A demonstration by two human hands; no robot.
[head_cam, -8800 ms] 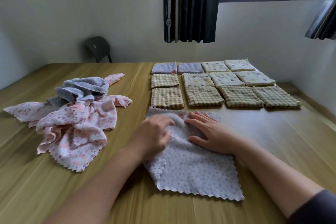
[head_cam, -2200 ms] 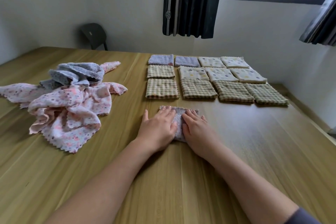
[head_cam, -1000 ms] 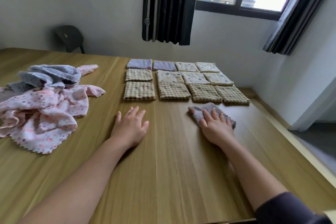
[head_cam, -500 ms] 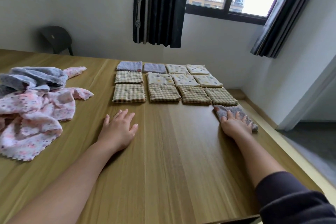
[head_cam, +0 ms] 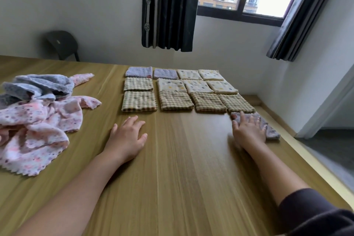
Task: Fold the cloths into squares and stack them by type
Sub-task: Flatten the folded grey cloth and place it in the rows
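Head view: R hand (head_cam: 249, 130) flat on folded grey cloth (head_cam: 273, 132), just right-front of checked squares (head_cam: 208, 102). L hand (head_cam: 127, 138) flat, empty, on counter (head_cam: 182, 178); unfolded pile (head_cam: 34, 120) well left of squares, nearer L hand.

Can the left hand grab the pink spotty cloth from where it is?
Probably yes. The left hand lies flat on the table, and the pink spotty cloth sits just to its left, with only bare wood between them. Nothing looks set to block a sideways reach.
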